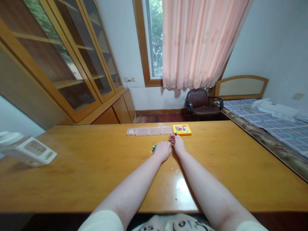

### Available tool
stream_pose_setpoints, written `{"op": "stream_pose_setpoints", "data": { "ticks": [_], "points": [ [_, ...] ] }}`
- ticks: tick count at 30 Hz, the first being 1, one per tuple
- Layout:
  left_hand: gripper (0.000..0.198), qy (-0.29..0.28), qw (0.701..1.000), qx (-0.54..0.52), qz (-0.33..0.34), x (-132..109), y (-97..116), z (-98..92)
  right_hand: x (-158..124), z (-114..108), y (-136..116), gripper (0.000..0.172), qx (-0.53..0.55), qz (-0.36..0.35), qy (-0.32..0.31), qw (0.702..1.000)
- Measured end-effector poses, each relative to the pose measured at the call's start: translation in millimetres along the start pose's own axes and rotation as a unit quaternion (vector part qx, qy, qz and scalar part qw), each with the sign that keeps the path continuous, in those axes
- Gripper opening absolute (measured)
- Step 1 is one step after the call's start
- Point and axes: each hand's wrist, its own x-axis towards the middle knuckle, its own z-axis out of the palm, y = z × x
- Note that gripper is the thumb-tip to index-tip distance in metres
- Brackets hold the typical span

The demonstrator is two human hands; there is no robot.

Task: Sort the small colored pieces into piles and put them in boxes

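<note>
My left hand rests palm down at the middle of the table, beside a small heap of tiny coloured pieces, blue, green and others. Its fingertips are turned under, so whatever may be beneath them is hidden. My right hand is just to its right, on its side with the palm facing left. Those fingers, with dark nails, are loosely spread and nothing shows between them. Beyond the hands lies a row of clear plastic compartments. A flat yellow box adjoins its right end.
A few tiny clear bits lie on the wooden table between my forearms. On the far left stands a white device. Past the table are a glass-door cabinet, a dark chair and a bed.
</note>
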Motion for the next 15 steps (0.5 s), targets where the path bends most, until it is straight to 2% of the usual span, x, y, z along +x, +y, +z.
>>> {"op": "stream_pose_setpoints", "data": {
  "ticks": [4, 8, 13, 15],
  "points": [
    [0.031, -0.018, 1.0, 0.007, -0.004, -0.8, -0.7, -4.9, -0.8, 0.1, -1.6, 0.033, -0.018, -0.005, -0.005, 1.0],
    [0.032, 0.002, 1.0, 0.001, -0.01, -8.2, -15.8, -18.0, -2.8, 1.9, -5.4, 0.03, -0.009, 0.006, -0.003, 1.0],
    [0.025, 0.023, 0.997, -0.043, 0.056, -35.8, -44.2, -30.8, -7.8, 3.5, -8.4, 0.026, -0.018, 0.013, -0.01, 1.0],
    [0.037, 0.026, 0.997, -0.052, 0.051, -48.3, -53.2, -28.5, -11.7, 4.2, -7.7, 0.027, -0.029, 0.008, -0.009, 1.0]
  ]
}}
